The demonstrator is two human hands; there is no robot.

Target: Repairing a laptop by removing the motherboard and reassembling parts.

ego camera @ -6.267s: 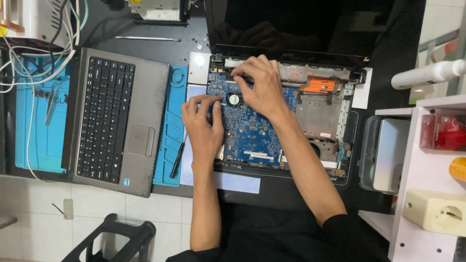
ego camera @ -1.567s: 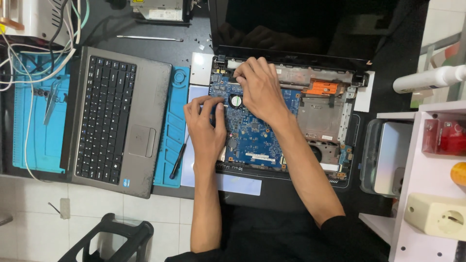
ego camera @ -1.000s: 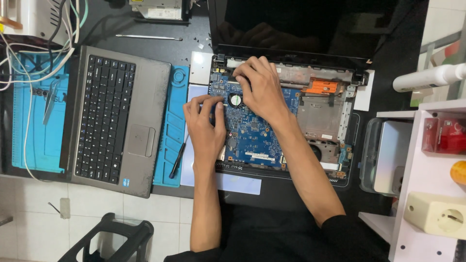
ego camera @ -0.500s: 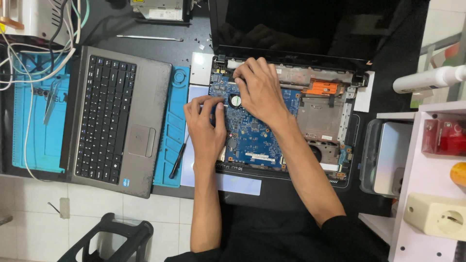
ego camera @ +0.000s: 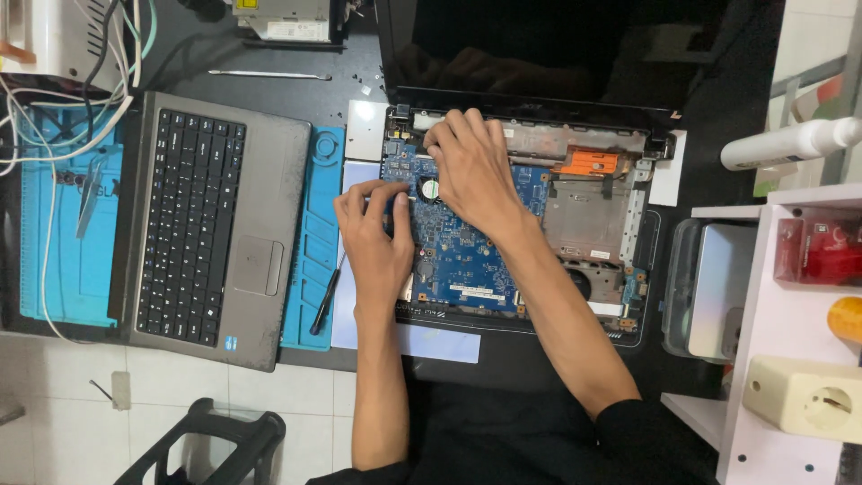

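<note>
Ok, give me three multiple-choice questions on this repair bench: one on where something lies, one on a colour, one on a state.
1. Where does the detached grey keyboard panel lie?
A. on the blue mat, to the picture's left of the opened laptop
B. on the white shelf
C. under the laptop

2. What colour is the circuit board under the hands?
A. green
B. blue
C. red

3. How is the laptop's screen?
A. lit
B. cracked
C. dark

Answers: 1 A, the panel rests on the mat beside the black screwdriver. 2 B, blue board shows between the left hand and right hand, both resting on it. 3 C, the screen is black, showing only dim reflections.
</note>
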